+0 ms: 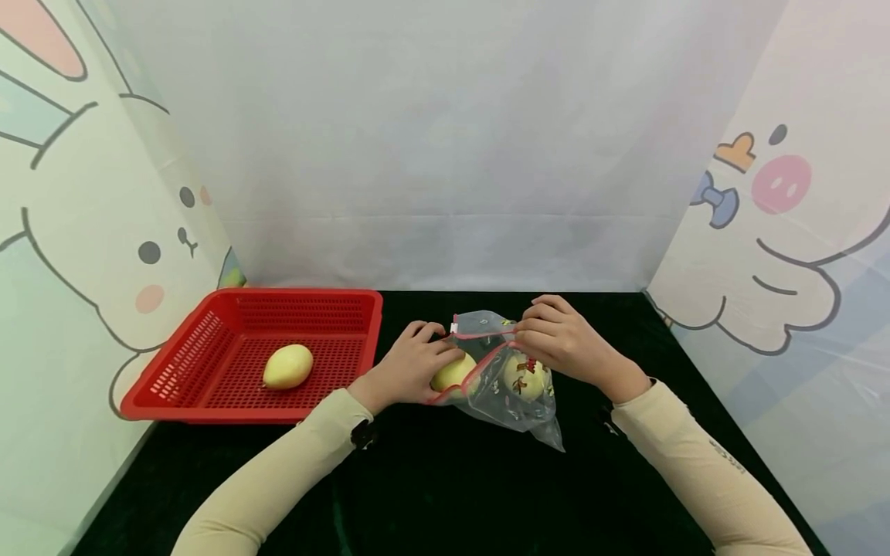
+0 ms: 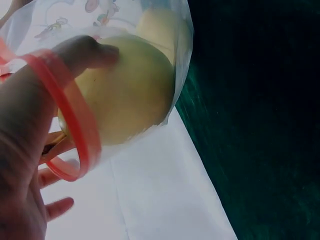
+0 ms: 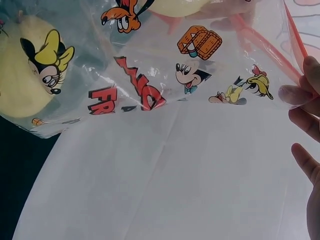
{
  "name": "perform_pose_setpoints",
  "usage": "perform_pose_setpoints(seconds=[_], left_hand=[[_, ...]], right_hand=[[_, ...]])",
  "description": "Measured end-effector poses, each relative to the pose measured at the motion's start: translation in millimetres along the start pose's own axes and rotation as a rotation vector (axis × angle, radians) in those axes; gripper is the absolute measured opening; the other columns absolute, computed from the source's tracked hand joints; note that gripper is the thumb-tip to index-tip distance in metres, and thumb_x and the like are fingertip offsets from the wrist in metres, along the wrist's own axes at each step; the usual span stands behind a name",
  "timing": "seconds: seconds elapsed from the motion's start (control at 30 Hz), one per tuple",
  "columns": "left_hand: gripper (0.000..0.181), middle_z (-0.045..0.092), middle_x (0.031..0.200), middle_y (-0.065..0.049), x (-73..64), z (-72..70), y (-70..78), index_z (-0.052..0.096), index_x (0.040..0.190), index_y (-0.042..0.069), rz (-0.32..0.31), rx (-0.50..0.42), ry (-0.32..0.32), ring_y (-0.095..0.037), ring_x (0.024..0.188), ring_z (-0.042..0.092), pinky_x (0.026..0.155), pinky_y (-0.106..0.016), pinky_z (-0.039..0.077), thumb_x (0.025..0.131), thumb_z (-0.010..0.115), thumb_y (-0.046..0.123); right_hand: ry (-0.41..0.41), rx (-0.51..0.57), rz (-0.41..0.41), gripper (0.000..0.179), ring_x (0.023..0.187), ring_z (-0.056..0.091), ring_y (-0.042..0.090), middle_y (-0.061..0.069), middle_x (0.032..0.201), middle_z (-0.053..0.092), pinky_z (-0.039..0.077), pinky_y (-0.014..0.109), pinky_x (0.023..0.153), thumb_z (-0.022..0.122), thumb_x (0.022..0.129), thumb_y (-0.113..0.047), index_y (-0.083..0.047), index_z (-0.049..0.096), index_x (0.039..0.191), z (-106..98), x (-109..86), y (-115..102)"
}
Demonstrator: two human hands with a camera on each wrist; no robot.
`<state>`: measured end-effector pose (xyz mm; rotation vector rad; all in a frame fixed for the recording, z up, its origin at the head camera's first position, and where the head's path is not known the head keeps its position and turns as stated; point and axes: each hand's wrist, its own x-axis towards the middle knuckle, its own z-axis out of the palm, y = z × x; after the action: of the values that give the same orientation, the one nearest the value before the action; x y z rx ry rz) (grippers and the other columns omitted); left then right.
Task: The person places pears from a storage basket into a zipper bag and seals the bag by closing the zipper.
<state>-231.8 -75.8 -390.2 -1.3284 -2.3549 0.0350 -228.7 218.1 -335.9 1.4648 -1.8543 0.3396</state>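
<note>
My left hand [image 1: 409,364] grips a yellow pear [image 2: 127,90] at the mouth of a clear plastic zip bag [image 1: 497,405]. The thumb lies over the pear, and the bag's red zip edge [image 2: 82,135] loops round the hand in the left wrist view. Deeper in the bag is another pear [image 1: 526,377], partly covered by cartoon prints. With thumb and fingers my right hand [image 1: 566,341] pinches the bag's red-edged rim on the right side. A white slider [image 1: 454,328] shows at the rim's left end.
A red plastic basket [image 1: 306,293] stands to the left on the dark green cloth [image 1: 417,494], with a yellow pear [image 1: 288,367] inside. White fabric [image 1: 445,154] hangs behind the table, and cartoon-printed panels [image 1: 786,255] flank it on both sides.
</note>
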Motion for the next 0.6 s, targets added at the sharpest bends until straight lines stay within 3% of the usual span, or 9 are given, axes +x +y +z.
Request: perform_pose_setpoints(seconds=[0.23, 0.6], left_hand=[[0.054, 0.068, 0.121, 0.002, -1.6, -3.2, -0.4, 0.069, 0.123, 0.029, -0.009, 0.074, -0.060, -0.032, 0.125, 0.046, 0.102, -0.060, 0.036, 0.078, 0.073, 0.058], [0.061, 0.065, 0.125, 0.000, -3.7, -2.1, -3.2, 0.067, 0.126, 0.028, -0.021, 0.036, -0.066, -0.033, 0.127, 0.045, 0.100, -0.061, 0.038, 0.074, 0.078, 0.057]], right_hand=[[-0.004, -0.006, 0.001, 0.028, 0.089, 0.063, 0.027, 0.005, 0.088, 0.073, 0.046, 0.049, 0.092, 0.055, 0.103, -0.027, -0.009, 0.072, 0.090, -0.2, -0.8, 0.1], [-0.006, -0.004, 0.000, 0.028, 0.088, 0.063, 0.026, 0.005, 0.088, 0.073, 0.046, 0.049, 0.090, 0.056, 0.103, -0.027, -0.009, 0.073, 0.091, 1.2, -1.8, 1.1]])
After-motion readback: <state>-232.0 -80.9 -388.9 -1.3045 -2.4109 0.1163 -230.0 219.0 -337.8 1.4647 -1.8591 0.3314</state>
